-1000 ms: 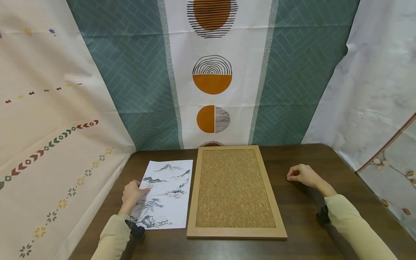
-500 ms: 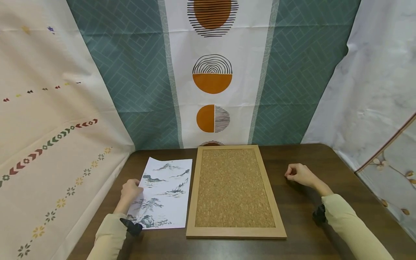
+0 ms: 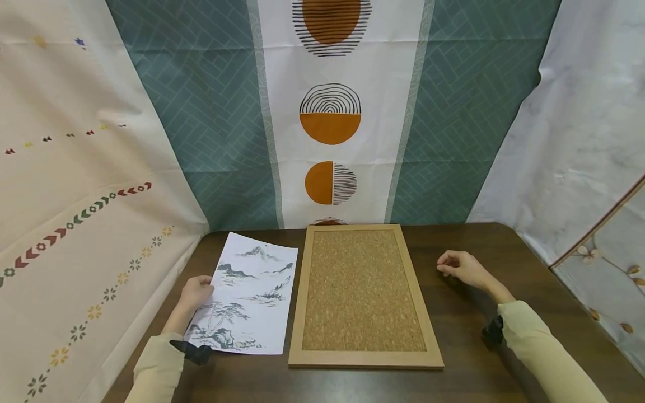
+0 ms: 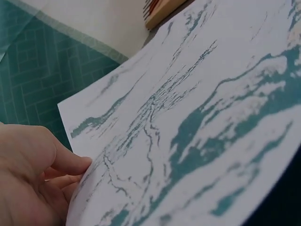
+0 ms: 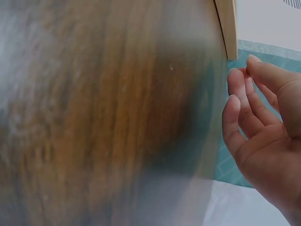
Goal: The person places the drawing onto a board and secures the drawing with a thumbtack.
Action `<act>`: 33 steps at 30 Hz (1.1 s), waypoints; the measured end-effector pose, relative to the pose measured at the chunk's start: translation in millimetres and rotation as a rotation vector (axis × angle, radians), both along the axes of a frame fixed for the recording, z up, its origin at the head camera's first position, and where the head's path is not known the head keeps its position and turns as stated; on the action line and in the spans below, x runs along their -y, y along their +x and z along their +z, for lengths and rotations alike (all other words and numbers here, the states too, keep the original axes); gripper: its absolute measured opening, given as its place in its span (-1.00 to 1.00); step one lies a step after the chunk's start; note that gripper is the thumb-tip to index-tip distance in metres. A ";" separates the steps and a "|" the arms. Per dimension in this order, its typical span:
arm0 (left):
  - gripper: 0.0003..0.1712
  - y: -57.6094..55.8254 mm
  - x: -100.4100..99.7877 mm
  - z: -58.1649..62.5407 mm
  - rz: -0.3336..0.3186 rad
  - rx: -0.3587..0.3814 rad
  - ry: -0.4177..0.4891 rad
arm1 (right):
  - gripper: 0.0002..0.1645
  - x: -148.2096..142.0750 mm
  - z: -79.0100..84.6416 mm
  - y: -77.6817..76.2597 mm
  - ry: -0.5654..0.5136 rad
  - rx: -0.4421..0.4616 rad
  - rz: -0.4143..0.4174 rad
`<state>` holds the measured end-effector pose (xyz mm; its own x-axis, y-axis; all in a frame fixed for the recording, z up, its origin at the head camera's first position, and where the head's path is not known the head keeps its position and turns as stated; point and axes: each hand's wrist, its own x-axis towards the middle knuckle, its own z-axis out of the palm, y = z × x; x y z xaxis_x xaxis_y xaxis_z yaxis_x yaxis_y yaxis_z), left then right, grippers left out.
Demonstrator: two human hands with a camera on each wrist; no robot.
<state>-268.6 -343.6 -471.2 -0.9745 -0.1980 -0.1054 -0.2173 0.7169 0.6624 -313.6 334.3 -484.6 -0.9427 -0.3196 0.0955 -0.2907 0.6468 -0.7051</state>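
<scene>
My left hand (image 3: 196,292) pinches the left edge of a white sheet of paper (image 3: 252,302) printed with a dark ink landscape of mountains and trees. In the left wrist view the thumb lies on the printed face, other fingers are behind it, and the sheet (image 4: 188,108) bends upward. Beside the paper lies a cork board (image 3: 363,291) with a light wooden frame. To the right of the board my right hand (image 3: 466,270) hovers over the table. Its fingers are loosely bent, and in the right wrist view nothing shows in that hand (image 5: 268,117).
The dark brown wooden table (image 3: 363,386) has rounded far corners. Behind it hangs a green and white cloth (image 3: 448,140) with orange circles. A cream patterned cloth (image 3: 101,224) closes off the left side, and a pale cloth (image 3: 579,140) the right.
The left hand has taken hold of the paper's edge and shifted slightly left, lifting that side. The right hand has drifted a little toward the board, its fingers loosening.
</scene>
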 end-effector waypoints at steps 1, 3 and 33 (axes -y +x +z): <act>-0.49 0.0 1.4 -1.3 0.005 0.000 0.016 | -0.76 0.8 -0.1 -0.2 -0.012 -0.003 0.005; -0.49 -0.4 4.3 -3.7 0.015 0.000 0.054 | -0.72 2.9 -0.2 -0.6 -0.042 -0.005 -0.002; -0.44 1.5 -5.2 -11.3 -0.039 -0.012 0.460 | -0.64 20.9 2.9 -5.5 -0.243 -0.046 -0.120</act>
<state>-267.1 -338.4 -482.6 -0.9819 -0.0969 -0.1625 -0.1866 0.3554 0.9159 -319.1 313.5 -481.7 -0.9653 -0.1688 0.1994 -0.2578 0.4920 -0.8316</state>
